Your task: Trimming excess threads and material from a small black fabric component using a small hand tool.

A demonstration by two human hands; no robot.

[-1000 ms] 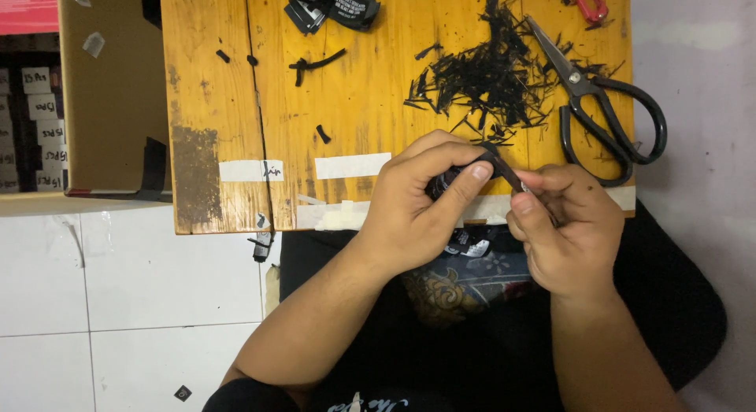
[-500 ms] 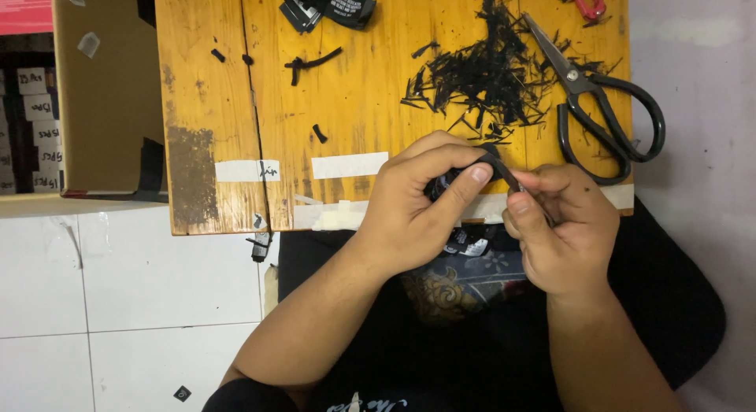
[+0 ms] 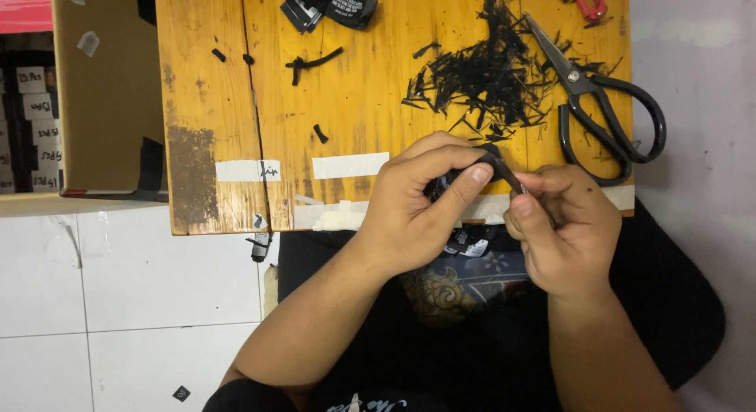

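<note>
Scissors [image 3: 606, 113] right of clippings [image 3: 488, 81] on table [image 3: 362, 113]

Our two bare forearms, our left hand [image 3: 409, 215] and right hand [image 3: 563, 231] without rings or gloves, our black short sleeve at near left, dark patterned clothing below.

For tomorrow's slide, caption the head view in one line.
Both hands, left and right, pinch a black strip beside scissors.
</note>
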